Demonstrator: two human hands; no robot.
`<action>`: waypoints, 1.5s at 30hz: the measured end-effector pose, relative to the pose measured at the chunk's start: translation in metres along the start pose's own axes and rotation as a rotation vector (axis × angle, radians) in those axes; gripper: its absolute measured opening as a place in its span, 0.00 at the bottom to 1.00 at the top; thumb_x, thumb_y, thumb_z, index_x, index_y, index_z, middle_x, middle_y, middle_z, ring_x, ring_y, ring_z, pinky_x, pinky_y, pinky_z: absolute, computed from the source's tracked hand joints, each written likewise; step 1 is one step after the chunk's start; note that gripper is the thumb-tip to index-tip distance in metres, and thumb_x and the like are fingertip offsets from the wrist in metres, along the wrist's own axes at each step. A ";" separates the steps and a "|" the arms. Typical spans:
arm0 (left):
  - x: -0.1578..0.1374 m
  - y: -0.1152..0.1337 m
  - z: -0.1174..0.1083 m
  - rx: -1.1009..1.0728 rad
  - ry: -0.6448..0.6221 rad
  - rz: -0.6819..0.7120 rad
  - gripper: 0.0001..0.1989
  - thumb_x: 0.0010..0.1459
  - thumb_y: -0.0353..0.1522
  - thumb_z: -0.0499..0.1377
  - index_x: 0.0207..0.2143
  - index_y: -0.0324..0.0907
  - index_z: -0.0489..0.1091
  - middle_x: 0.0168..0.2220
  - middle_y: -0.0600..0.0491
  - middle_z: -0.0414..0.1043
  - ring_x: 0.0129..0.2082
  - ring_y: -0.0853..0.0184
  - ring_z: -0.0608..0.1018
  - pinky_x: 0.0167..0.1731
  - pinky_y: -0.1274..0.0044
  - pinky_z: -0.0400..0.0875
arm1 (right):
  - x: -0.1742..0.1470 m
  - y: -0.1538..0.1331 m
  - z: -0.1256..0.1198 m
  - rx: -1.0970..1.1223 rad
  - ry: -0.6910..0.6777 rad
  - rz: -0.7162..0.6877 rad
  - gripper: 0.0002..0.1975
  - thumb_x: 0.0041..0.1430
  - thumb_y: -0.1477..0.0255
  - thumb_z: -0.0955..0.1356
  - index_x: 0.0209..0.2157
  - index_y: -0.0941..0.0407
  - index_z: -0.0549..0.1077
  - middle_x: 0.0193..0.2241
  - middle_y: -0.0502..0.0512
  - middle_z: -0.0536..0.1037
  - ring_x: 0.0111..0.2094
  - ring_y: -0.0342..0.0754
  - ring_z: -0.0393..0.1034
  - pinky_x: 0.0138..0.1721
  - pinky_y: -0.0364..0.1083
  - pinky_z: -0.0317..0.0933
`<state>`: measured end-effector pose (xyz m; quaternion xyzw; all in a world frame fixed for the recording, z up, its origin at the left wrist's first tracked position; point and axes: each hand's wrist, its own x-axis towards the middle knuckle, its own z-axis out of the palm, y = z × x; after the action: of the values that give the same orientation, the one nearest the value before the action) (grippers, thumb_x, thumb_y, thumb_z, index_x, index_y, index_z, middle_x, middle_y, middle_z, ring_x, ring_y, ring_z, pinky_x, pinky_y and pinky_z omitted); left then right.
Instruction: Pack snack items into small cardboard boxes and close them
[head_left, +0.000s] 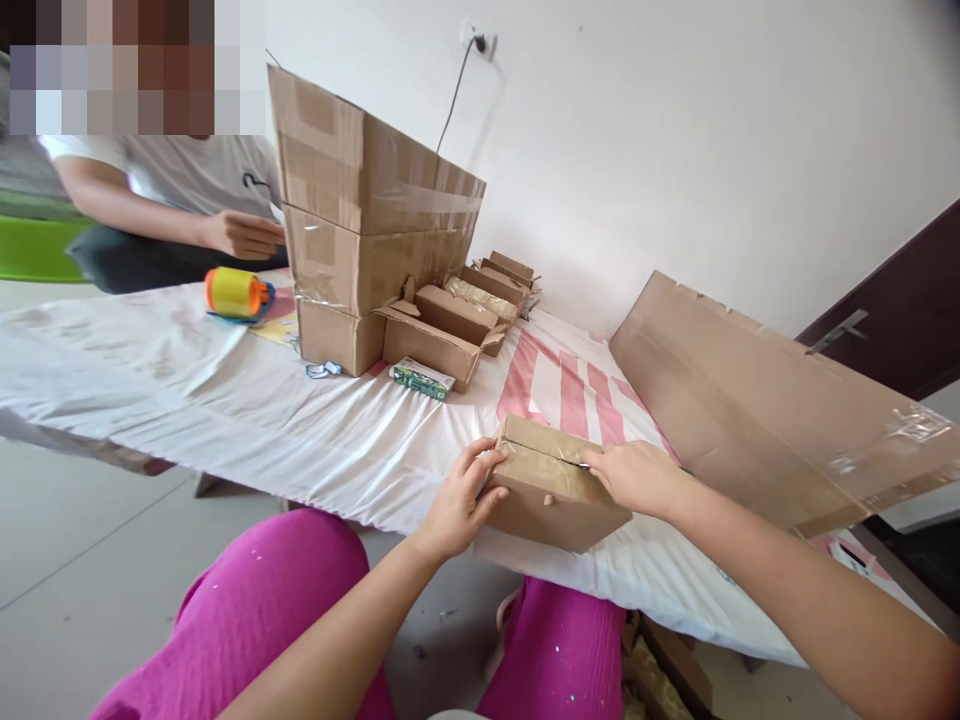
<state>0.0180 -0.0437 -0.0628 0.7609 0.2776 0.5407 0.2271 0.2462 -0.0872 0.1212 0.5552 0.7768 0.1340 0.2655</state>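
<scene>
A closed cardboard box (559, 505) sits at the near edge of the table, its taped top partly slit along the seam. My left hand (469, 500) grips the box's left end, thumb on the near side and fingers over the top. At the right part of the seam, my right hand (626, 475) is closed in a pinch. A small shiny tip shows at its fingers, but what it holds is mostly hidden. Just beyond the box lies a small green patterned carton (422, 378).
Stacked large cartons (330, 250) stand at left, with opened small boxes (431, 345) beside them. A tape dispenser (232, 292) lies near a seated co-worker's hand (244, 235). A big cardboard panel (765, 400) leans at right. More cardboard (660, 670) lies under the cloth-covered table (360, 450).
</scene>
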 end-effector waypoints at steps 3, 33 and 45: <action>0.000 0.002 0.000 0.000 0.000 -0.007 0.18 0.65 0.37 0.52 0.56 0.46 0.59 0.58 0.43 0.58 0.60 0.57 0.66 0.57 0.63 0.65 | -0.020 0.013 0.005 0.005 -0.026 0.089 0.13 0.65 0.71 0.57 0.43 0.54 0.71 0.33 0.57 0.79 0.32 0.52 0.75 0.29 0.45 0.53; 0.001 -0.024 0.015 -0.530 0.270 -0.636 0.24 0.47 0.23 0.54 0.49 0.41 0.63 0.48 0.45 0.70 0.51 0.61 0.72 0.48 0.66 0.68 | -0.044 -0.005 0.194 0.779 0.296 0.343 0.22 0.61 0.55 0.58 0.41 0.56 0.73 0.40 0.64 0.77 0.43 0.57 0.74 0.44 0.53 0.66; 0.009 -0.030 0.015 -0.638 0.241 -0.646 0.19 0.52 0.25 0.57 0.48 0.40 0.70 0.41 0.48 0.77 0.43 0.66 0.77 0.48 0.70 0.68 | -0.044 -0.044 0.190 0.899 0.379 0.330 0.17 0.59 0.56 0.60 0.36 0.54 0.72 0.36 0.61 0.79 0.36 0.54 0.75 0.38 0.51 0.69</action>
<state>0.0293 -0.0157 -0.0805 0.4594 0.3447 0.5852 0.5724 0.3290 -0.1603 -0.0454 0.6955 0.6942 -0.0748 -0.1694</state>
